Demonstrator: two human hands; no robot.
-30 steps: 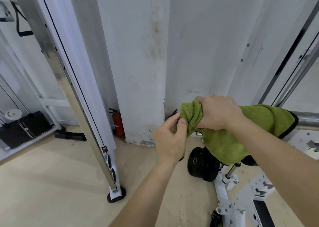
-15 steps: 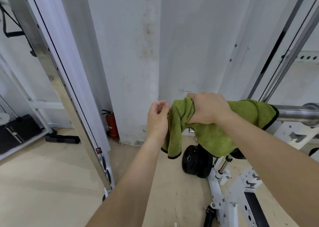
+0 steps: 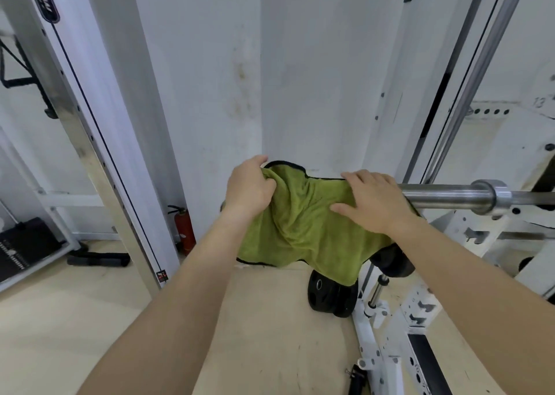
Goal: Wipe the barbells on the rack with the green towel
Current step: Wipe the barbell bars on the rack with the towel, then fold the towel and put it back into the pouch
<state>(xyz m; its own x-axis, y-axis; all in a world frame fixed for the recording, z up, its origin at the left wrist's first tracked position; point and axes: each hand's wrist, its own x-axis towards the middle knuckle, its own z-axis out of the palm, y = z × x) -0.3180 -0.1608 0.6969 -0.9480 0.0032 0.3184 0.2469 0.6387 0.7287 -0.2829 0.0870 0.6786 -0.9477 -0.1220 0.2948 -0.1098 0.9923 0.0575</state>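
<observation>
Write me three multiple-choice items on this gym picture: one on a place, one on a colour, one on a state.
1. Where does the red fire extinguisher stand?
A) on a bench
B) on the floor by the wall
C) on a shelf

2. What colour is the edging of the green towel?
A) white
B) red
C) black

3. How does the right hand lie?
A) flat, fingers straight, on the towel over the barbell
B) clenched, holding nothing
C) hanging clear of the towel

Answers:
1 B: it stands on the floor at the foot of the wall.
2 C: a thin black border runs along the towel's hem.
3 A: its fingers are spread on the cloth draped over the bar, while the left hand grips the towel's other end.
</observation>
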